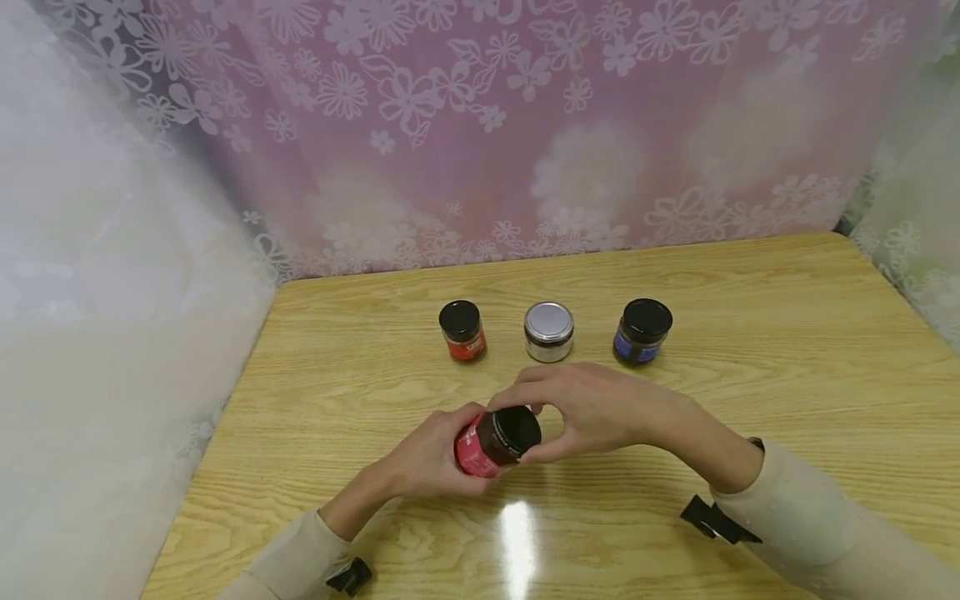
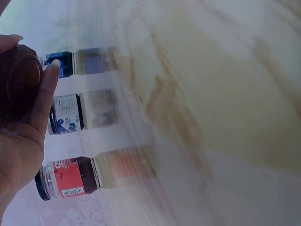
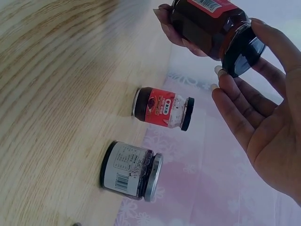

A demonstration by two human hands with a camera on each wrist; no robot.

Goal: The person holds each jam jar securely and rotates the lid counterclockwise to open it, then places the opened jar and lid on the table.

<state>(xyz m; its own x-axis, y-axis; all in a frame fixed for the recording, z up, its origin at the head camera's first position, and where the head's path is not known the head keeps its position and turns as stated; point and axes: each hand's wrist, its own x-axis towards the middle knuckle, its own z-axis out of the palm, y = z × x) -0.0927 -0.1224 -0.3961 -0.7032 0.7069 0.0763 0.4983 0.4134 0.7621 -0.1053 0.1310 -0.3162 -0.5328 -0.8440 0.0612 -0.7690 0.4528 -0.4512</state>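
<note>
My left hand (image 1: 431,457) grips a glass jar (image 1: 477,452) with a pinkish-red label and dark contents, tilted above the table. Its black lid (image 1: 519,428) faces right. Fingers and thumb of my right hand (image 1: 600,407) pinch the lid's rim; in the right wrist view the lid (image 3: 243,51) still sits on the jar (image 3: 202,26). From the left wrist camera, only the jar's dark base (image 2: 19,77) shows, with my left hand (image 2: 21,141) around its side.
Three jars stand in a row behind my hands: a red-labelled one (image 1: 465,343) at left, a silver-lidded one (image 1: 549,333) in the middle, a blue-labelled one (image 1: 640,343) at right. The wooden table (image 1: 337,350) meets a floral curtain (image 1: 480,183) at the back.
</note>
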